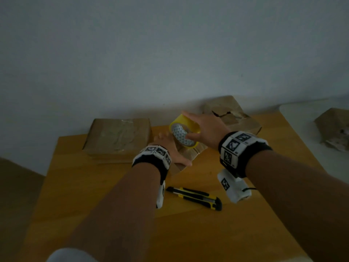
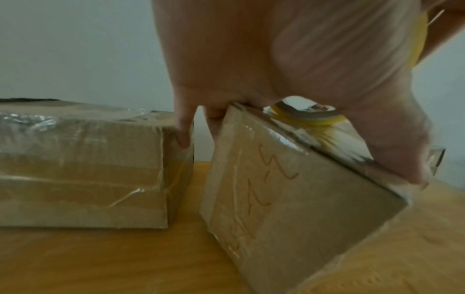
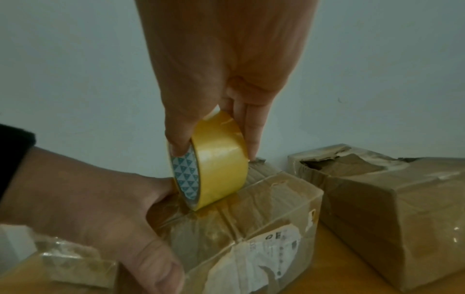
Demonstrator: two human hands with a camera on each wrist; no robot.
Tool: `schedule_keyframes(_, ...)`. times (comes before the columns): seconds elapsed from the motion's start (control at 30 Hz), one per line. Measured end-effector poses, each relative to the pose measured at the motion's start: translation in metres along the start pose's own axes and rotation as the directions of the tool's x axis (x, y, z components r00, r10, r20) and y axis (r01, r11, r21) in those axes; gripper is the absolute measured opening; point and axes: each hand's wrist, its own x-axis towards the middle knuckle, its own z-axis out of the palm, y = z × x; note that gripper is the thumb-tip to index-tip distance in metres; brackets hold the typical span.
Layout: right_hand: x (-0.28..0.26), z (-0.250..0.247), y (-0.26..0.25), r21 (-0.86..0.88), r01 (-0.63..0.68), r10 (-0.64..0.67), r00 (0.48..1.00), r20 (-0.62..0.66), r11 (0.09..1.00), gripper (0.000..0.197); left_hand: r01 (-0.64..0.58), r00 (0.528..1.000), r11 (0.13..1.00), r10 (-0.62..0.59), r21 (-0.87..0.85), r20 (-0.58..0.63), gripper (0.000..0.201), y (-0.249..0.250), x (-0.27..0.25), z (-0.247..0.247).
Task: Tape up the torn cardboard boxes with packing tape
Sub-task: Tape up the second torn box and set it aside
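Box (image 1: 188,157) sits mid-frame on the bench (image 1: 113,195) in the head view, under both hands; the right hand (image 1: 205,129) holds the tape roll (image 1: 184,132) above it, and a knife (image 1: 194,197) lies nearer the lower edge. From the left wrist, the left hand (image 2: 289,69) grips the box's top edge, its fingers curled over it, beside a taped box (image 2: 83,165) at left. From the right wrist, thumb in the core and fingers (image 3: 251,131) behind pinch the roll upright, its rim touching the box top just right of the left hand; the tape should run toward lower right. A torn box (image 3: 392,199) waits at right.
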Motion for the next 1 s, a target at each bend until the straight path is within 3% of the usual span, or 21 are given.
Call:
schedule_keyframes(0.2,-0.006,-0.016,-0.001,-0.079,-0.038,0.042,0.998,0.052,0.996,0.076,-0.051,0.999,0.998,0.051,0.037,0.004,0.108,0.009,0.002,0.001)
schedule_keyframes(0.33,-0.021,-0.034,-0.001,-0.196,-0.017,0.051,0.984,0.169,0.980,0.068,-0.058,0.998,0.997,0.057,0.049,0.026,0.095,0.009,0.008,-0.001)
schedule_keyframes(0.43,-0.036,-0.034,0.008,-0.366,0.047,0.085,0.938,0.336,0.930,0.058,-0.002,0.999,1.000,0.002,-0.002,-0.032,0.107,0.000,0.020,0.005)
schedule_keyframes(0.5,-0.047,-0.026,0.017,-0.386,0.047,0.113,0.918,0.381,0.921,0.051,-0.024,0.999,0.998,0.022,-0.057,-0.035,0.105,0.002,0.022,0.001)
schedule_keyframes(0.67,-0.052,0.000,0.021,-0.355,0.008,0.129,0.923,0.361,0.935,0.055,-0.152,0.985,0.988,0.151,-0.008,-0.088,0.113,0.008,0.006,0.000)
schedule_keyframes(0.87,-0.045,0.016,0.020,-0.299,-0.046,0.142,0.941,0.306,0.953,0.037,-0.240,0.936,0.946,0.285,0.216,-0.205,0.116,0.008,-0.003,0.020)
schedule_keyframes(1.0,-0.049,0.017,0.022,-0.289,-0.046,0.134,0.946,0.294,0.956,0.052,-0.200,0.955,0.964,0.231,0.174,-0.184,0.110,0.011,-0.004,0.020)
